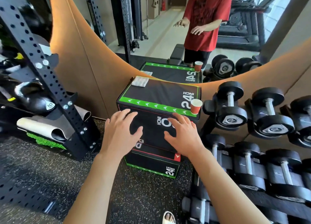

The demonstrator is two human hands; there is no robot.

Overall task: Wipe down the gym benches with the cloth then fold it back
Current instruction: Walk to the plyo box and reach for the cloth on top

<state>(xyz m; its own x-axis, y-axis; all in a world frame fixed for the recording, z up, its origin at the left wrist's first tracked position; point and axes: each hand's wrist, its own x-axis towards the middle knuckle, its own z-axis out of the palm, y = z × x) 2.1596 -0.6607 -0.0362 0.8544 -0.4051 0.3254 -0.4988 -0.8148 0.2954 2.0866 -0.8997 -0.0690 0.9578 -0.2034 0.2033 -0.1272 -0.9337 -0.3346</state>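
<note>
Both forearms run out of the bottom edge, so nothing above them shows. The left hand (121, 131) and right hand (182, 136) cover part of the plyo box (151, 122), hiding some of its printed numbers. The folded cloth (140, 81) is too small to make out its weave. A sandalled foot (168, 218) is cut off at the bottom edge. The dumbbell rack (252, 164) runs past the right edge.

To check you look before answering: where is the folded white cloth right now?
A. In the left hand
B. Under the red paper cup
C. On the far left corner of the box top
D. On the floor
C: the cloth lies on the box top's far left corner, with both hands empty and the cup at the near right corner.
</note>
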